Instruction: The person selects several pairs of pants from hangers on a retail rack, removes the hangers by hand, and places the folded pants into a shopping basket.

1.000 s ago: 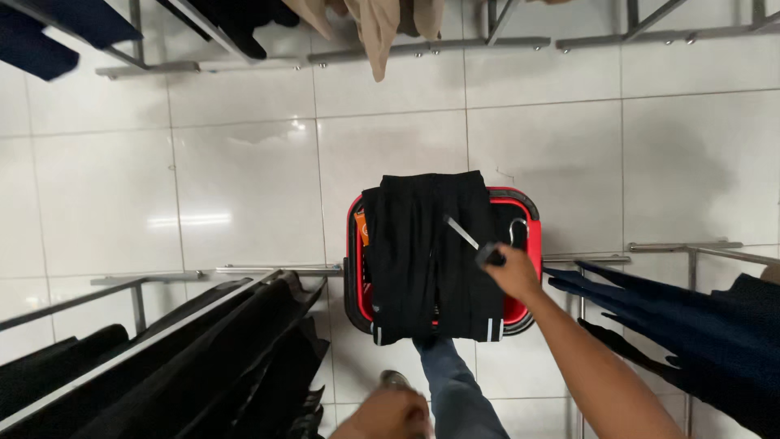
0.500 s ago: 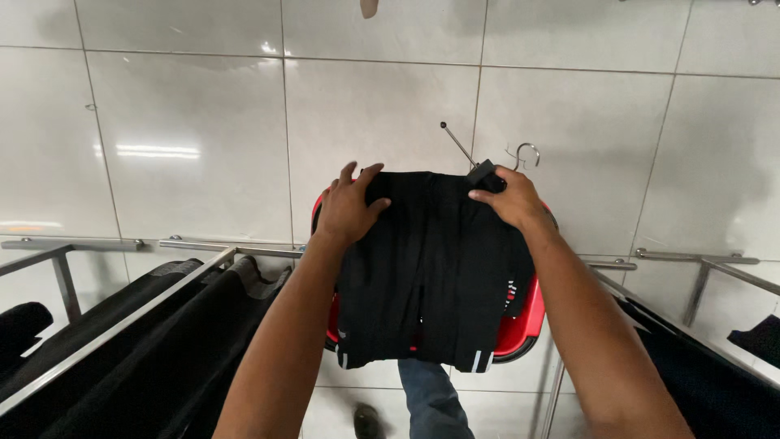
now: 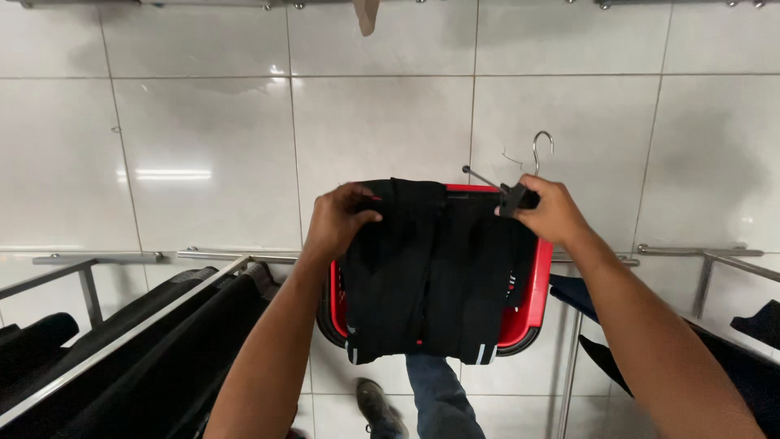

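— Looking at the black garment (image 3: 435, 272), how do you think it will handle?

— It seems soft and light to me, a folded fabric with no stiffness of its own. It lies draped over the red basket (image 3: 532, 305), and its lower edge hangs past the basket's near rim. If one corner is lifted alone, I judge the folds would slide open.

— Where are the hands now?

— The left hand (image 3: 337, 219) rests on the upper left corner of the garment, with the fingers (image 3: 361, 195) curled over the edge and closed on the cloth. The right hand (image 3: 552, 213) is at the upper right corner — its fingers are closed around the black clip of a hanger (image 3: 520, 183), whose metal hook stands up above the hand. Whether this hand also pinches the fabric, I cannot tell.

— So where is the best place to take hold?

— At the two top corners, or by the hanger if the clips already hold the cloth. The fabric looks smooth and maybe a little slippery, so a firm pinch is safer than a loose one.

— And around it?

— Dark clothes hang on a metal rail (image 3: 122, 317) at the left, and the floor (image 3: 203, 122) is of pale glossy tiles.
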